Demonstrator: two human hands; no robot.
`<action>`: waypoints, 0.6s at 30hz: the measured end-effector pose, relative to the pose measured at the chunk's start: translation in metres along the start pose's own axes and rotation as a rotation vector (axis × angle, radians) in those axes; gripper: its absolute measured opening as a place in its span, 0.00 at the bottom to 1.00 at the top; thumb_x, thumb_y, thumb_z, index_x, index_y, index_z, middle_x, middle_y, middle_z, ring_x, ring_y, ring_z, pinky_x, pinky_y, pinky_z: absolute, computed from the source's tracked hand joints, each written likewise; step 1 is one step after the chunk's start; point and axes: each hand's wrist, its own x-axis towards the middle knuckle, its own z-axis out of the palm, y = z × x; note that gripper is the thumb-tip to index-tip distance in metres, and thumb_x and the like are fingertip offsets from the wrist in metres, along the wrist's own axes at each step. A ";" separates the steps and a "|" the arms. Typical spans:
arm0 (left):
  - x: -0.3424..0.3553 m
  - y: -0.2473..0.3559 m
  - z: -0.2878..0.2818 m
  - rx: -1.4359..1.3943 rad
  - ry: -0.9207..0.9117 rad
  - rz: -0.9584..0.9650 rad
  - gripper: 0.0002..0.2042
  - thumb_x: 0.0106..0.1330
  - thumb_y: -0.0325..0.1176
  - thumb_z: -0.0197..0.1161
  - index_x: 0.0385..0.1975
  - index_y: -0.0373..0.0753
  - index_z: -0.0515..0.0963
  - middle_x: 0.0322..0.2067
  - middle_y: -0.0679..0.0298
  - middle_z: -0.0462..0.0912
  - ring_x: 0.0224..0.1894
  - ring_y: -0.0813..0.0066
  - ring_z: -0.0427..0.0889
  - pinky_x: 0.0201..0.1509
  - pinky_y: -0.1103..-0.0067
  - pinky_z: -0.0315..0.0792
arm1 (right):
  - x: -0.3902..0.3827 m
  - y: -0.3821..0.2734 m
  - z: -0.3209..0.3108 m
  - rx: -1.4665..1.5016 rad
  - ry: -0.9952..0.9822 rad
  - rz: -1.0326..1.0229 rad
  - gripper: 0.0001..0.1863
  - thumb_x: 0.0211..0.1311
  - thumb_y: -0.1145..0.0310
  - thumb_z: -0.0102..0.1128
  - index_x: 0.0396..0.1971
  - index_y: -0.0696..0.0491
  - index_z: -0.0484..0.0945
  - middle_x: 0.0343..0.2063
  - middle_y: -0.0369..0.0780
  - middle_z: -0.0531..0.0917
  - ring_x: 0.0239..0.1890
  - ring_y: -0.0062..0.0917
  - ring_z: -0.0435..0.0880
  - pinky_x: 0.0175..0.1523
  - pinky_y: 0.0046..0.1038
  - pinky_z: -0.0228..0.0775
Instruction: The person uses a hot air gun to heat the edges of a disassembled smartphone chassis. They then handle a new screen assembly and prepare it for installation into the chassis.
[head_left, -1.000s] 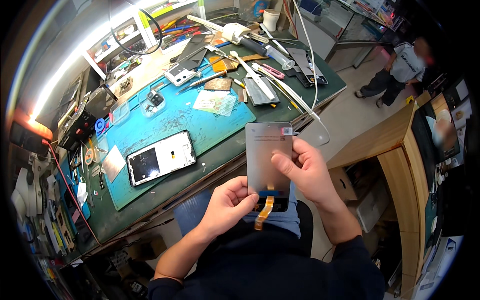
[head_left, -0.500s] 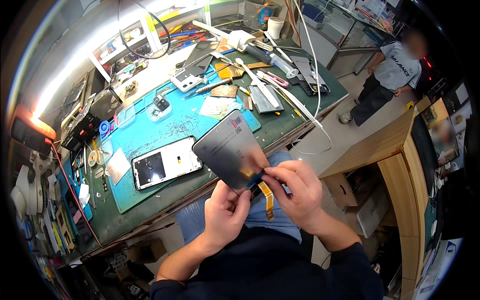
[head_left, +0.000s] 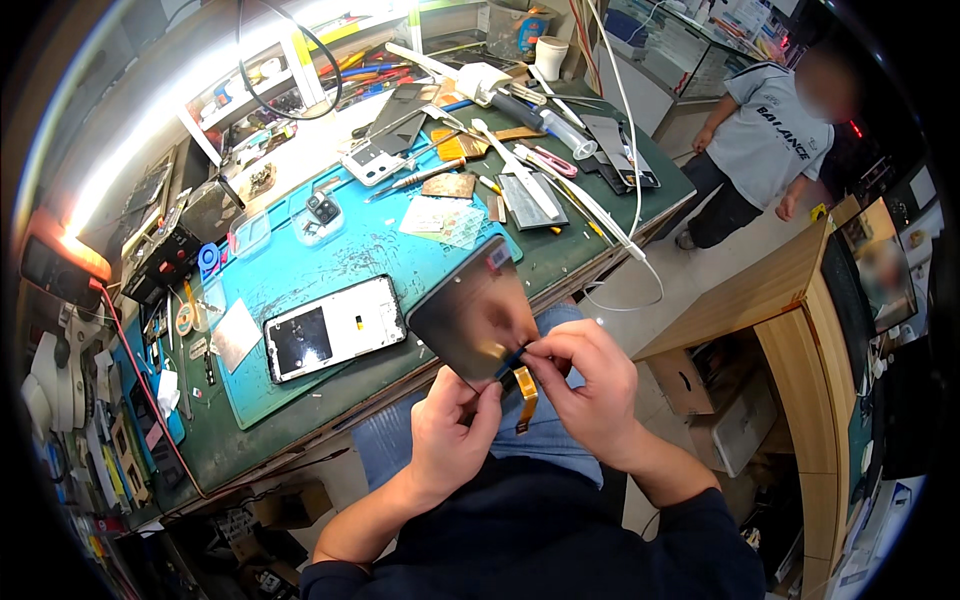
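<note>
Between my two hands I hold a phone screen panel (head_left: pixel 470 310), its shiny grey back facing up, just off the bench's front edge above my lap. My left hand (head_left: pixel 452 418) pinches its near left corner. With thumb and fingertips, my right hand (head_left: pixel 590 385) grips the near right corner beside a dark blue strip. An orange flex cable (head_left: pixel 527 398) hangs from the near edge between the hands. On the blue mat lies an opened phone frame (head_left: pixel 333 328), white inside with a black square area.
A blue work mat (head_left: pixel 300 265) covers part of the green bench. Behind it lie a tweezers-like tool (head_left: pixel 415 180), a white phone back (head_left: pixel 370 163) and a syringe (head_left: pixel 565 135). A white cable (head_left: pixel 630 130) hangs at right. A person (head_left: pixel 765 140) stands beyond the bench.
The panel tilts more and its far end has dropped slightly toward me; the flex cable has swung left. Both hands keep their grip. The person at right has stepped closer.
</note>
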 end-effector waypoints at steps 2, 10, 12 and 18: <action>0.000 0.002 -0.002 0.062 -0.016 -0.014 0.10 0.67 0.17 0.59 0.46 0.30 0.71 0.29 0.65 0.84 0.30 0.91 0.77 0.32 0.88 0.74 | 0.003 -0.004 -0.001 0.070 0.027 0.066 0.13 0.50 0.80 0.73 0.37 0.55 0.83 0.32 0.39 0.80 0.28 0.28 0.81 0.31 0.26 0.73; 0.001 0.006 0.005 0.021 0.019 -0.007 0.13 0.66 0.17 0.60 0.49 0.29 0.70 0.31 0.63 0.85 0.32 0.90 0.79 0.36 0.86 0.77 | 0.006 0.004 0.000 -0.105 0.089 -0.150 0.11 0.49 0.79 0.73 0.35 0.56 0.84 0.31 0.37 0.81 0.27 0.28 0.80 0.31 0.27 0.73; 0.001 0.005 0.006 -0.004 0.015 -0.007 0.13 0.66 0.17 0.60 0.49 0.29 0.70 0.31 0.63 0.85 0.33 0.90 0.80 0.35 0.86 0.77 | 0.004 0.005 0.001 -0.103 0.086 -0.144 0.11 0.50 0.79 0.73 0.34 0.56 0.84 0.30 0.37 0.81 0.27 0.27 0.80 0.31 0.27 0.73; 0.002 -0.004 0.005 0.156 0.040 0.089 0.11 0.64 0.18 0.62 0.45 0.31 0.73 0.29 0.62 0.84 0.30 0.85 0.83 0.35 0.85 0.77 | 0.015 0.002 -0.006 0.118 -0.077 0.156 0.08 0.52 0.77 0.72 0.31 0.57 0.82 0.28 0.36 0.81 0.22 0.19 0.76 0.27 0.24 0.68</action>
